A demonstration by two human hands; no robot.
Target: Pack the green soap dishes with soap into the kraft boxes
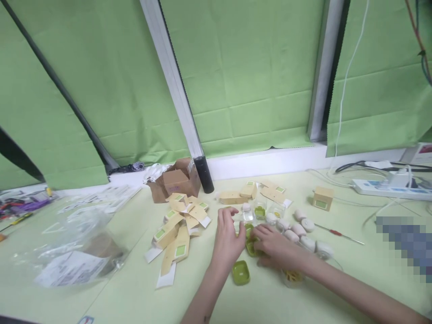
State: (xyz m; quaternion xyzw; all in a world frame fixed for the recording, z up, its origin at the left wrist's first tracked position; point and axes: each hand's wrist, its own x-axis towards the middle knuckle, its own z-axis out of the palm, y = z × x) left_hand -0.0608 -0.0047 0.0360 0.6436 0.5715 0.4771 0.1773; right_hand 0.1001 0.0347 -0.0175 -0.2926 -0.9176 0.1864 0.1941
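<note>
My left hand [227,237] and my right hand [274,245] meet over a small green case [250,245] on the pale green table [135,297]. The fingers of both hands curl around it. A second green case piece [240,272] lies flat just below my left wrist. A small clear cup with yellow bits [293,276] sits under my right forearm. A row of white rounded cases [303,236] curves off to the right of my hands.
A pile of flat tan cartons [178,227] lies left of my hands, more flat cartons [249,193] behind. An open brown box [177,180], a black cylinder [204,174], a folded small box [322,198], a screwdriver [339,234], a power strip [388,188] and plastic bags [74,252] surround them.
</note>
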